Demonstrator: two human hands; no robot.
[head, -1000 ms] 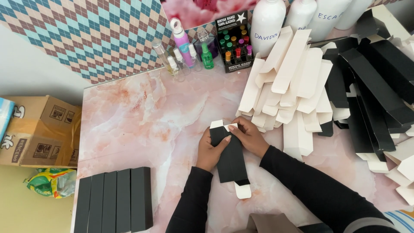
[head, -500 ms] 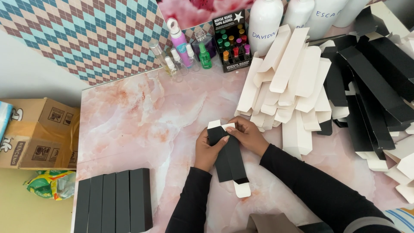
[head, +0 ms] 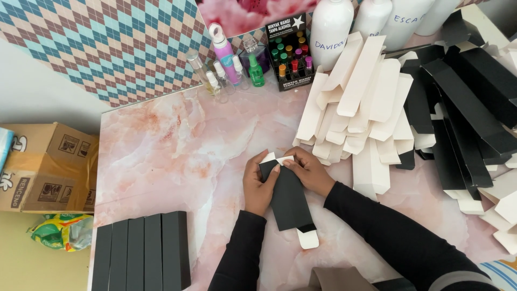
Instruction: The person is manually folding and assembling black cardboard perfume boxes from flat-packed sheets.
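Note:
A long black carton box (head: pixel 290 202) with white inner flaps lies on the pink marble table (head: pixel 161 156) in front of me. My left hand (head: pixel 259 186) grips its left side near the far end. From the right, my right hand (head: pixel 308 170) pinches that same far end, fingers on the white flaps. The box's near end has a white tab sticking out. Both forearms wear black sleeves.
Several finished black boxes (head: pixel 141 257) lie in a row at the near left. Flat white and black cartons (head: pixel 409 108) are heaped at the right. Small bottles (head: pixel 231 64) and white bottles stand at the back. A cardboard box (head: pixel 46 167) sits on the floor, left.
The black box has shifted slightly, and my fingers have worked on the flaps at its far end. The hands stay in nearly the same place.

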